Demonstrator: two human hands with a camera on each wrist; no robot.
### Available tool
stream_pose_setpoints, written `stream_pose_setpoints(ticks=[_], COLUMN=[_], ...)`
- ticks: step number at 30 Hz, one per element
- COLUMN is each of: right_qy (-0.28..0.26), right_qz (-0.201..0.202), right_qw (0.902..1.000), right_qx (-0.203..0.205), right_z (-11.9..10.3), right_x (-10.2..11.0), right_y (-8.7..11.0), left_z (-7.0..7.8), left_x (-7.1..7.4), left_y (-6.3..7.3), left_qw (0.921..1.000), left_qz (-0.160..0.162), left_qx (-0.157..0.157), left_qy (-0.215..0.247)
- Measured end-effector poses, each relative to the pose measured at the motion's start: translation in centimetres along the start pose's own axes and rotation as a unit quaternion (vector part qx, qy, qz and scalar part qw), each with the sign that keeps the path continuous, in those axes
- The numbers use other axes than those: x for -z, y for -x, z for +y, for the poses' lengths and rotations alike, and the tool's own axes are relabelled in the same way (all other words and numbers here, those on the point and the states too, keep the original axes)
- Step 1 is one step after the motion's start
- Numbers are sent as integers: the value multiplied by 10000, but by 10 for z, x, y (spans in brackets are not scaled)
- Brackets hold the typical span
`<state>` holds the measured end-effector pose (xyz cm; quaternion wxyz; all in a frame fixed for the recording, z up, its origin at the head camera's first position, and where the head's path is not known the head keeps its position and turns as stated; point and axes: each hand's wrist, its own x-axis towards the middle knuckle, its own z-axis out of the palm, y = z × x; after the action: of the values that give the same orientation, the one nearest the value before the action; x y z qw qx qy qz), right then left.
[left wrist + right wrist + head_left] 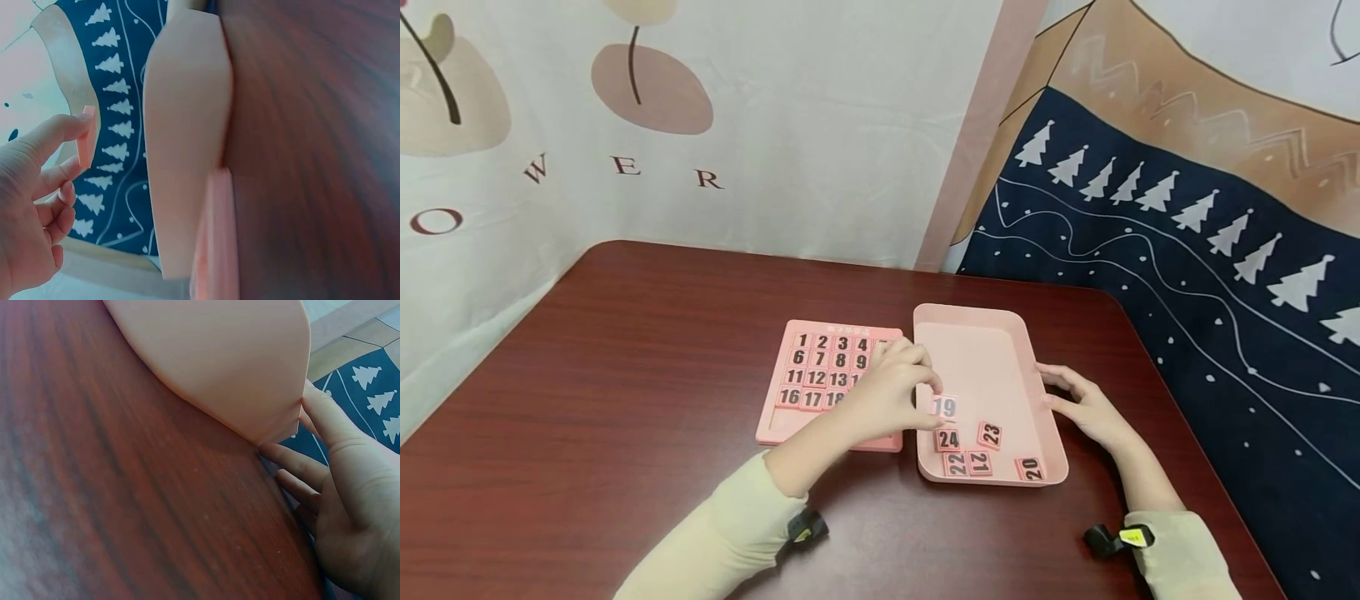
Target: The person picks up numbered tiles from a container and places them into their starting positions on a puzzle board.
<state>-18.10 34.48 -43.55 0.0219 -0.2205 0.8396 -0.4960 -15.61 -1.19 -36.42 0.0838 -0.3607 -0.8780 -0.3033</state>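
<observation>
My left hand [891, 392] pinches the number tile 19 [943, 407] between thumb and finger, over the left part of a pink tray [973, 350]. The left wrist view shows that tile [87, 139] edge-on. Inside the tray lie tile 24 [948, 440], tile 23 [990, 435], tile 22 [955, 465], tile 21 [980, 463] and tile 20 [1030, 469]. My right hand [1086, 408] touches the tray's right side with fairly straight fingers. Left of the tray lies a pink number board [782, 421] with tiles from 1 on in rows; my left hand and forearm cover its right part.
Both tray and board lie on a dark red-brown wooden table [625, 400]. A pale printed cloth [820, 150] hangs behind the table, and a navy cloth with white trees [1225, 292] hangs at the right.
</observation>
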Motion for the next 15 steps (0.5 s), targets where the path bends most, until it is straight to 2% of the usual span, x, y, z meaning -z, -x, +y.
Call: stream_pose_setpoints(ticks=[7,15], right_qy=[-44,-131], right_qz=[5,-27], right_qw=[10000,9999], right_qx=[42,62], right_z=[0,0], right_x=[-1,-1], right_y=[0,0], left_z=[-19,-45], left_x=[10,17], left_y=[23,38], left_qw=[9994,9974], left_qz=[147,218], left_qx=[292,668], left_qy=[-81,-178])
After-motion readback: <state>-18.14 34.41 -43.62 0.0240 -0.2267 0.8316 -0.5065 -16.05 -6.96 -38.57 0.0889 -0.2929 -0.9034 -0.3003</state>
